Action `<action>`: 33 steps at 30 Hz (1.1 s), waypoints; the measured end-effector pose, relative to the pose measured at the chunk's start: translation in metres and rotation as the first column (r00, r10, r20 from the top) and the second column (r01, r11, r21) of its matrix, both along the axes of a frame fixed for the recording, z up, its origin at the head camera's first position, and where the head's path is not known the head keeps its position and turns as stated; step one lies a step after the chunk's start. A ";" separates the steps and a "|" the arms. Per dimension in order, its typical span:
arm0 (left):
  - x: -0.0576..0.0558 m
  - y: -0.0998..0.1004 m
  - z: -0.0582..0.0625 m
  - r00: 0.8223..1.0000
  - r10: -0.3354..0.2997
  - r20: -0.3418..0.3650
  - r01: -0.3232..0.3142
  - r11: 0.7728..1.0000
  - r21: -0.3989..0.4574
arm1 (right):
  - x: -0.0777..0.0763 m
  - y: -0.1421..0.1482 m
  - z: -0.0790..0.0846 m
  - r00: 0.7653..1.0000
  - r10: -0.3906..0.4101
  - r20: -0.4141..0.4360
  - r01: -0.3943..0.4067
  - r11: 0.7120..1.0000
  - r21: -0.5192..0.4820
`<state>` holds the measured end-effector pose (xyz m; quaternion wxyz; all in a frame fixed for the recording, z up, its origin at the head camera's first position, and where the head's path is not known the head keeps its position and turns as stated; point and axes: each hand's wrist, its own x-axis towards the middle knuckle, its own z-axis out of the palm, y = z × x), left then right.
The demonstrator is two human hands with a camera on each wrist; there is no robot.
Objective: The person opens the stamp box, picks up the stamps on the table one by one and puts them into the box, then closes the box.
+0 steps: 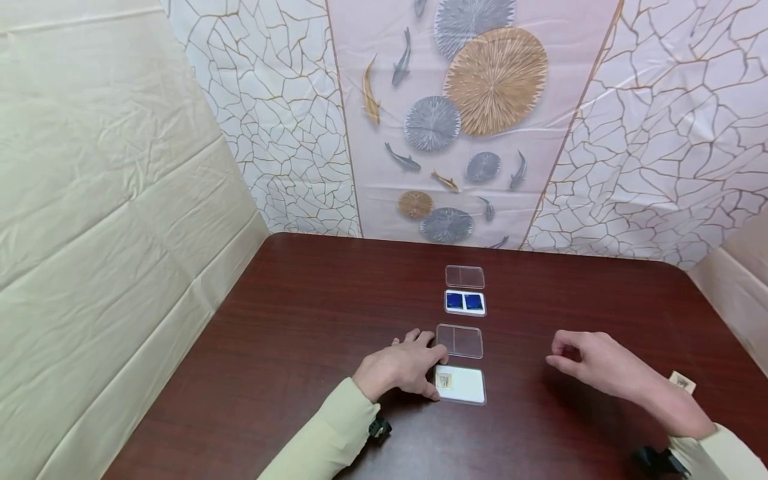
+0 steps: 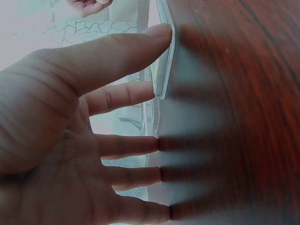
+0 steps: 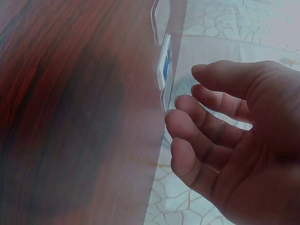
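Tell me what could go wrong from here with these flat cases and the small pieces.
The left hand's thumb is at the edge of the white-bottomed case; a nudge might shift the small picture piece inside.

Another small piece lies partly hidden by the right forearm, which might brush it away.

The nearest case [image 1: 469,385] lies beside the left hand [image 1: 409,365].

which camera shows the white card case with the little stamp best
The head view: it shows the white card case from above, its face and little stamp visible. The left wrist view catches it nearly edge-on, the thumb of the left hand at its rim. The right wrist view doesn't show it.
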<state>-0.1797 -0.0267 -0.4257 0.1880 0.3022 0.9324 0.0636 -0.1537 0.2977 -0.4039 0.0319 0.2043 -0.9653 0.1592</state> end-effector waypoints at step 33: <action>0.001 -0.002 -0.001 1.000 0.017 0.018 -0.017 1.000 0.001 | 0.000 0.083 0.000 0.990 -0.115 0.080 0.103 0.985 0.137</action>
